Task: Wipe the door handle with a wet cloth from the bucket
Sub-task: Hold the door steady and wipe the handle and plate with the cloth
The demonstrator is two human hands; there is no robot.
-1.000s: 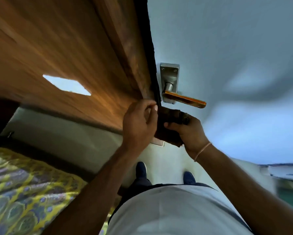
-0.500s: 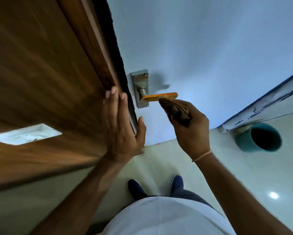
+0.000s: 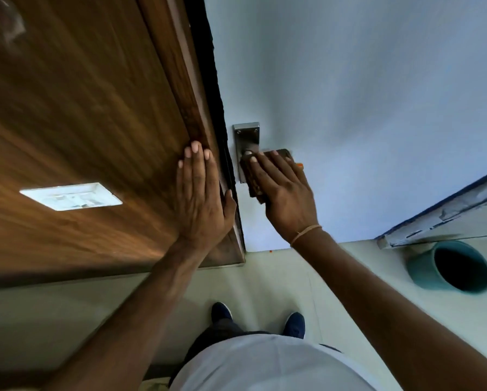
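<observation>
Nearest the camera were the person's white shirt [image 3: 270, 365] and two dark blue shoes [image 3: 294, 324] on the pale floor [image 3: 264, 280]. Well off to the right of the right hand, a teal bucket [image 3: 422, 268] stood on that floor beside the foot of a blue-edged frame [image 3: 445, 210]; its inside was dark, and its contents could not be told.

The left hand [image 3: 201, 198] lay flat and spread against the brown wooden panel [image 3: 81, 122], fingertips up, thumb reaching toward the dark edge strip [image 3: 216, 88] between wood and blue; it held nothing. Left of that hand, a white rectangular plate [image 3: 71, 196] sat in the wood.

The right hand [image 3: 286, 193], a thin band [image 3: 305, 232] at its wrist, pressed a dark brown cloth [image 3: 253, 183] with fingers laid out nearly straight over it. Under the cloth and fingers lay the door handle [image 3: 300, 165]; only its orange tip showed just beyond the fingertips on the right. Directly above the fingertips, the metal backplate [image 3: 246, 138] rose on the pale blue door [image 3: 349, 94], its lower part hidden by cloth and hand. The two hands lay near each other, apart, the dark strip between them.
</observation>
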